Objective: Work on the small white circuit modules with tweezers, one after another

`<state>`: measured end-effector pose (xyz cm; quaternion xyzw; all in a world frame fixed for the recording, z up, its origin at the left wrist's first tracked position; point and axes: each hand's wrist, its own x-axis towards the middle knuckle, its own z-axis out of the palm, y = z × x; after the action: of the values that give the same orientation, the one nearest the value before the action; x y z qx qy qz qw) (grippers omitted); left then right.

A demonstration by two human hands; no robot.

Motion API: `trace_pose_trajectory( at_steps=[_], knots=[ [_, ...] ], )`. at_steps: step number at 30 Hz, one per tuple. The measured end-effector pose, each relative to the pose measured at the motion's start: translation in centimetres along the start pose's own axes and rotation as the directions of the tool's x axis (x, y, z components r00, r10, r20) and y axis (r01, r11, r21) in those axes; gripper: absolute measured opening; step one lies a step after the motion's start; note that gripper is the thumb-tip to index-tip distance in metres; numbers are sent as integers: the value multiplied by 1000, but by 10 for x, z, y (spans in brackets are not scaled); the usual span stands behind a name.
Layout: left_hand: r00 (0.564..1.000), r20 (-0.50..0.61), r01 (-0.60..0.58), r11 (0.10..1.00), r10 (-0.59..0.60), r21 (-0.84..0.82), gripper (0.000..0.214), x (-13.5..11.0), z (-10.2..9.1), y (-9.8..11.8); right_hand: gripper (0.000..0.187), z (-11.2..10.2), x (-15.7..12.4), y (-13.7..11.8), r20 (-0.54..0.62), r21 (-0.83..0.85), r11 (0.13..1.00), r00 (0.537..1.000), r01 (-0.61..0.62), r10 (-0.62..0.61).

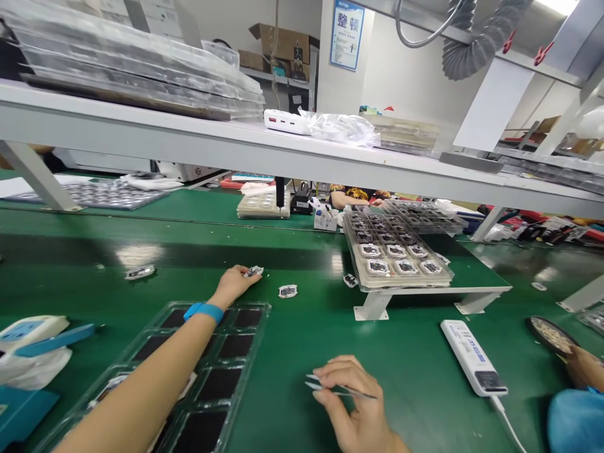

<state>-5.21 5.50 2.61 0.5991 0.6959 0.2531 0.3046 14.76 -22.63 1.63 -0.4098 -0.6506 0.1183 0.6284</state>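
My left hand (234, 284), with a blue wrist strap (204, 311), reaches over the bench and pinches a small white-edged electronic part (254, 271). Just to its right a similar small part (287, 291) lies loose on the green surface. Beneath my left forearm is a clear plastic tray (248, 340) with dark square pockets, a few of them holding white parts partly hidden by the arm. My right hand (355, 399) is closed round metal tweezers (346, 391), whose two tips point left and stand slightly apart over the bench, with nothing between them.
A raised stand (476, 277) bears stacked trays (401, 280) of white parts. A white power strip (474, 358) with a cable lies at the right. Another person's hand (585, 368) is beside a round dish (552, 335). A shelf (302, 157) spans overhead.
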Motion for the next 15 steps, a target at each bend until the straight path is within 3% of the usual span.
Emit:
trace_pose_trajectory(
  at_steps=[4, 8, 11, 13, 15],
  knots=[
    [976, 178, -71, 955, 126, -287, 32, -49, 5, 13, 21, -3, -1, 0, -7, 19, 999, 999, -49, 49],
    [890, 368, -50, 859, 270, -509, 50, -117, 8, 19, 21, -7, -1, -1, -54, 115, 983, 987, -143, 150],
    [810, 494, 32, 816, 317, -576, 51, -165, 6, 19, 18, -8, -2, -1, -104, 238, 950, 968, -201, 230],
    [741, 596, 170, 773, 308, -611, 50, -190, 6, 16, 14, -8, -3, -1, -133, 312, 921, 949, -234, 287],
    [708, 650, 274, 739, 278, -615, 45, -208, 10, 12, 7, -8, -2, 0, -140, 358, 894, 931, -271, 338]
  ],
)
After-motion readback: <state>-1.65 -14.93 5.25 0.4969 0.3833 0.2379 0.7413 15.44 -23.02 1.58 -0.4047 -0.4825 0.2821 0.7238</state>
